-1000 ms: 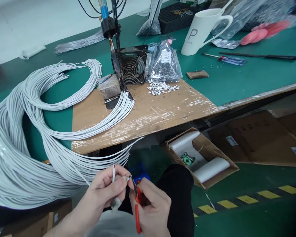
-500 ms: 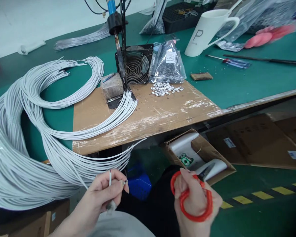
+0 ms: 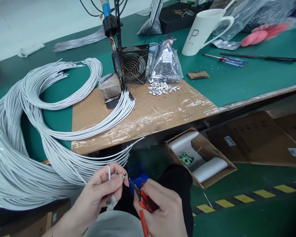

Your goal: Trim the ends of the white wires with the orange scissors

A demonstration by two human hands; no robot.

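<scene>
My left hand (image 3: 104, 188) is closed in a pinch on a white wire (image 3: 109, 171), whose upright piece shows a reddish end. A small dark tip pokes out between thumb and forefinger, too small to name. In my right hand (image 3: 162, 207) are red-handled scissors (image 3: 144, 201), their dark blades pointing up and left, close to the left fingertips. Whether the blades touch anything is hard to tell. Behind the left hand, a large bundle of white wires (image 3: 71, 164) hangs over the table edge.
A soldering iron on a stand (image 3: 116, 52) rises beside a black fan (image 3: 133, 67). Small metal pieces (image 3: 161, 88) lie on the cardboard (image 3: 148, 115) by a plastic bag (image 3: 165, 64). A white mug (image 3: 196, 33) stands behind. Below the table sits an open carton (image 3: 217, 179).
My right hand has brought the scissors leftward, beside the left fingertips, with the blades now aimed at them. The left hand has stayed nearly in place, still pinching the wire.
</scene>
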